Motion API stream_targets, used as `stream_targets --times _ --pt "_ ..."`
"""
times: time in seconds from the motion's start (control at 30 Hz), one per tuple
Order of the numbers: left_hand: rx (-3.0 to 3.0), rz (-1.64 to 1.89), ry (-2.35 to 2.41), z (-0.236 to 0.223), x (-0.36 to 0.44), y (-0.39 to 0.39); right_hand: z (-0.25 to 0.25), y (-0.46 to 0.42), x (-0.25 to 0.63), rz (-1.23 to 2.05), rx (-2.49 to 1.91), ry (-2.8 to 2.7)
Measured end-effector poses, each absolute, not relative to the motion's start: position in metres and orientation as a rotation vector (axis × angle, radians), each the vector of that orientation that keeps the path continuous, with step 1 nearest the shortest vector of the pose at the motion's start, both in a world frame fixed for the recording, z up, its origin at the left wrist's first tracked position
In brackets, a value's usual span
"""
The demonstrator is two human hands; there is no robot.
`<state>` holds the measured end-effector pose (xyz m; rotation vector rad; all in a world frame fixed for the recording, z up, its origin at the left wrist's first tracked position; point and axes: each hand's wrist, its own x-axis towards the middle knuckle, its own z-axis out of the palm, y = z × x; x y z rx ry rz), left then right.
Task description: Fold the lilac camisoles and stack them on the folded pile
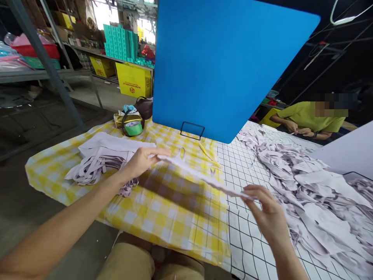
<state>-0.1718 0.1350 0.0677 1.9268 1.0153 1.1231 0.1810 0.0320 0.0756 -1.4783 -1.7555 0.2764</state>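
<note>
Between my hands a pale lilac fabric piece (198, 174) is stretched out above the table, seen nearly edge-on and slanting down to the right. The fingers of my left hand (142, 160) pinch its left end. At its right end, my right hand (264, 206) pinches it between thumb and fingers. Left of my left hand lies a stack of similar lilac fabric pieces (101, 146), with narrow straps bunched at its front. Behind the stretched piece, a small loop (182, 152) and a dark pointed object (213, 171) show; I cannot tell what they are.
A large blue panel (221, 66) stands in a black wire holder (192, 130). Loose lilac fabric (314, 194) is heaped at right. Green tape (133, 128) sits at the back left of the yellow checked cloth (163, 217). Across the table, a person in a yellow-green shirt (303, 114) works.
</note>
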Motion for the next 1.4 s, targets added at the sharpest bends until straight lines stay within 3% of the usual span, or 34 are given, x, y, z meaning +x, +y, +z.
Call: stream_targets --times 0.17,0.3,0.73,1.1,1.2,1.4 --pt "2.057 0.624 0.988 0.006 -0.201 0.072 0.004 -0.022 0.177 0.660 -1.648 -1.952" --pt "2.098 0.392 1.043 -0.015 -0.209 0.033 -0.027 -0.053 0.175 0.610 -1.641 -2.063" --pt "2.076 0.620 1.061 -0.014 -0.204 0.032 -0.020 -0.059 0.177 0.631 -1.648 -1.948" --pt "1.771 0.891 1.219 0.090 -0.212 0.046 0.095 -0.046 0.165 0.620 -1.646 -1.377" --pt "1.733 0.866 1.214 0.081 -0.201 0.061 0.090 -0.022 0.159 0.762 -1.731 -1.307" --pt "1.759 0.740 1.474 0.011 -0.164 0.107 0.025 0.034 0.153 1.027 -1.876 -1.298"
